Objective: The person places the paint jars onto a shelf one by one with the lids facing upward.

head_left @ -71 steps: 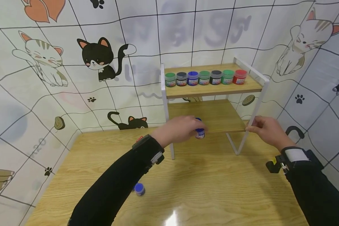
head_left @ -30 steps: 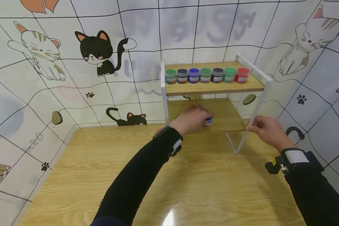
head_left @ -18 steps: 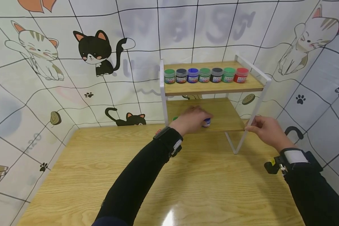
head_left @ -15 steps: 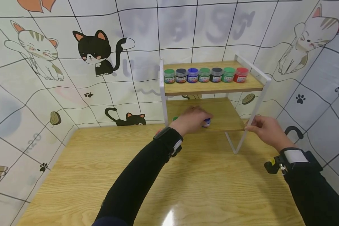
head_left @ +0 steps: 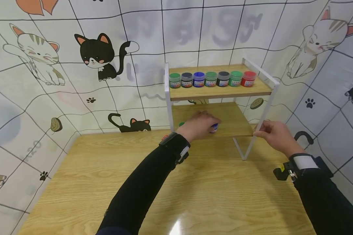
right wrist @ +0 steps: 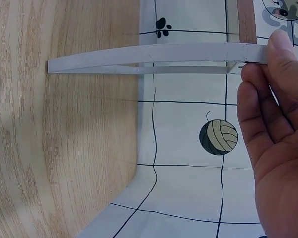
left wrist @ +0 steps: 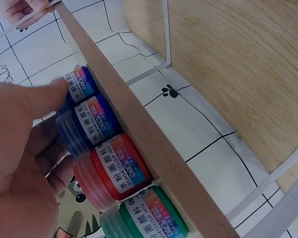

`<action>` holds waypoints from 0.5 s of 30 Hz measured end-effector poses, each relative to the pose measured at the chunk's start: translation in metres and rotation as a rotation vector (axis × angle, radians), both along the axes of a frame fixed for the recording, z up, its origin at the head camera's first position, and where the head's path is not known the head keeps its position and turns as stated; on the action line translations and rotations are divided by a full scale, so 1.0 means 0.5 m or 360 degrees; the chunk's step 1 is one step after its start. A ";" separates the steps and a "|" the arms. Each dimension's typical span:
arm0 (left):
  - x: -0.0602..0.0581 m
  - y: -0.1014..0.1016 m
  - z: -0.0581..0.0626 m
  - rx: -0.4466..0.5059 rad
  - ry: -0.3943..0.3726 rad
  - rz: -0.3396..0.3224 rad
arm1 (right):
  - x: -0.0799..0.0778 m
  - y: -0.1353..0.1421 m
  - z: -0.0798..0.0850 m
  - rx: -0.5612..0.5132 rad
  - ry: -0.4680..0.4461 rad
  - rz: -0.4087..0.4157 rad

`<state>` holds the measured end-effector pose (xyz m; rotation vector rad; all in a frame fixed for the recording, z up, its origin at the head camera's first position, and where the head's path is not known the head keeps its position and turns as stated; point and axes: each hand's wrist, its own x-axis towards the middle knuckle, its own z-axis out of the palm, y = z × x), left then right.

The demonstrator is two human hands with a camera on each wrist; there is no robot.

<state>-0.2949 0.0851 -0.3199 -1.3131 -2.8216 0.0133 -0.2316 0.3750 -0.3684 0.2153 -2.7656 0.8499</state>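
Note:
My left hand is over the lower board of a small two-tier shelf, gripping a blue-lidded paint jar. In the left wrist view the thumb lies on this end jar, with fingers partly hidden behind the row. A second blue jar, a red jar and a green jar stand beside it along the board's front edge. In the head view the hand hides most of them. My right hand pinches the shelf's white frame at the right, level with the lower board.
On the upper board, several paint jars stand in a row: green, black, blue and a red jar at the right end. The shelf stands on a wooden table, against a cat-patterned backdrop.
My left hand has carried the blue jar from in front of the lower board onto it, then held nearly still. Blue jars on the table's left went from view. The right hand has stayed.

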 end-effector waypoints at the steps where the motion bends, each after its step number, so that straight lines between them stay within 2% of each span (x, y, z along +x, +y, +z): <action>1: 0.000 -0.002 -0.001 0.0014 -0.0004 -0.0006 | 0.000 -0.001 -0.001 -0.0007 -0.0008 0.0004; 6: 0.001 -0.014 -0.002 0.0116 -0.0043 -0.0060 | -0.001 -0.002 -0.003 0.0002 -0.0001 0.0014; 15: 0.009 -0.041 -0.002 0.0307 0.0004 -0.0234 | -0.002 -0.001 -0.001 0.0031 0.0007 -0.0004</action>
